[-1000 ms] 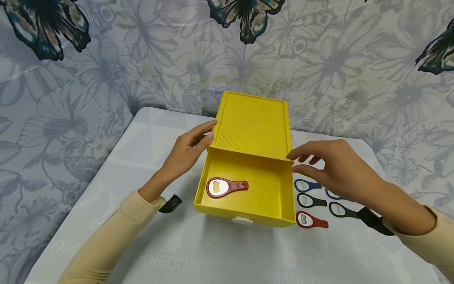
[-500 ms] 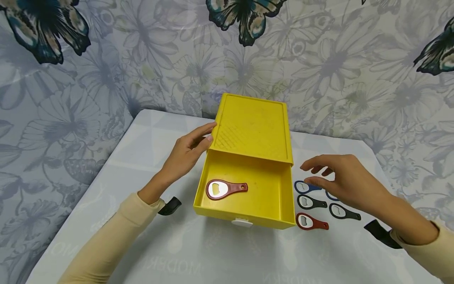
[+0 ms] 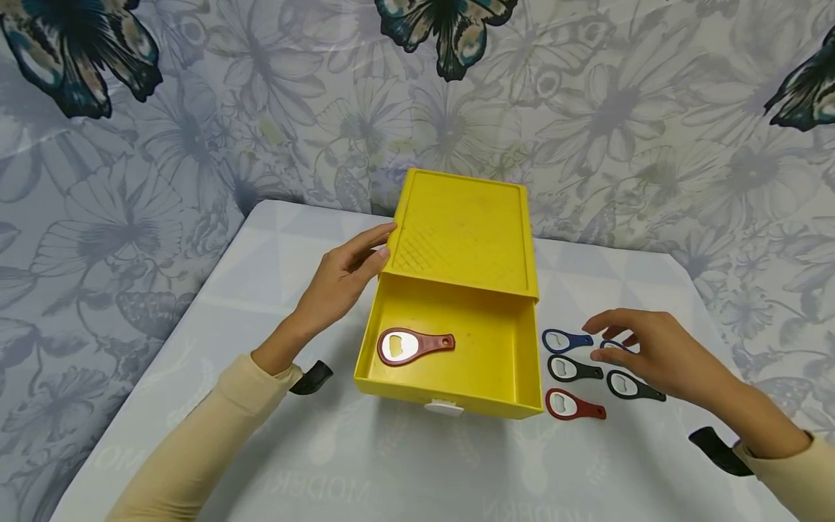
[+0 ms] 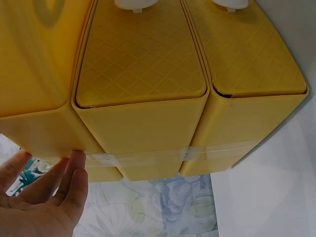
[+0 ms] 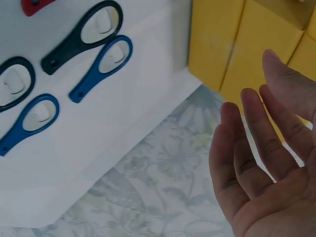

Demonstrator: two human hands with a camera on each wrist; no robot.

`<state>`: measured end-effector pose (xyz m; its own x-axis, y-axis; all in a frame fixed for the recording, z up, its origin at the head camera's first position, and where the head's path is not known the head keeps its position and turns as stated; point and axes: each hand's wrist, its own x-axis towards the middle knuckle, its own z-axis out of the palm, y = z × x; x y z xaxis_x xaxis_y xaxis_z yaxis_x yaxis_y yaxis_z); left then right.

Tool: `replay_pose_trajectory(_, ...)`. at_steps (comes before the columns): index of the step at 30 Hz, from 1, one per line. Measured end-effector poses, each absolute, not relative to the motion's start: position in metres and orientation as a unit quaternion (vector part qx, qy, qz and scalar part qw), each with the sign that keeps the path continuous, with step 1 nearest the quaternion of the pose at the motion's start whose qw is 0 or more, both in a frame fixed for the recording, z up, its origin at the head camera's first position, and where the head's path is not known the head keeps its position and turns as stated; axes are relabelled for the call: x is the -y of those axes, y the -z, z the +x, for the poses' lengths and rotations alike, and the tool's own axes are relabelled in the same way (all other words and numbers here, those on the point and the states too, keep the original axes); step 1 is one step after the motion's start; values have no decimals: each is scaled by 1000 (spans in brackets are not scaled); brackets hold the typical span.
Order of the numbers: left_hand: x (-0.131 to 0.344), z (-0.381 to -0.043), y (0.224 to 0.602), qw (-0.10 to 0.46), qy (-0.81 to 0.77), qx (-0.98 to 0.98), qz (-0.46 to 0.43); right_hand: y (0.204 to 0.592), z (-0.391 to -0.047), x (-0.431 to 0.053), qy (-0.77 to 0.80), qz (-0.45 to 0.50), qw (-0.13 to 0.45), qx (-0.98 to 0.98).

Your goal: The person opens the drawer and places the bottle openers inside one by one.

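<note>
My left hand (image 3: 346, 279) rests its fingertips against the left side of a yellow drawer cabinet (image 3: 464, 232); the left wrist view shows these fingers (image 4: 74, 182) fairly straight at its wall. The top drawer (image 3: 483, 362) is pulled out, and inside it lies a bottle opener with a red rim and handle (image 3: 427, 344). My right hand (image 3: 659, 355), fingers relaxed and apart, hovers over bottle openers on the table and partly hides a blue one (image 3: 615, 346). Around it lie another blue opener (image 3: 577, 341), two black openers (image 3: 587, 372) and a red one (image 3: 589, 411).
Two lower drawers (image 4: 140, 54) with white knobs sit closed below the open one, and clear tape (image 4: 168, 154) runs across the cabinet. The table (image 3: 313, 449) has a pale printed cover. A flowered wall covering (image 3: 313, 109) rises right behind it.
My right hand has moved from the cabinet's right edge, rightward and down, to above the bottle openers. The left hand stays at the cabinet, and the open drawer keeps its place.
</note>
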<state>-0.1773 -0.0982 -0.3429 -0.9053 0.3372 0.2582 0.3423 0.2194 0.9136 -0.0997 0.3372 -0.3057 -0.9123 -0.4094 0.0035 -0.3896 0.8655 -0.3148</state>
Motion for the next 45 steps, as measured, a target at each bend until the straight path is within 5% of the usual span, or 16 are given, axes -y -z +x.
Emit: replay_pose_trajectory(45,100,-178,343,1,588,777,-226,423,-78,-442,154,-137,86,-975)
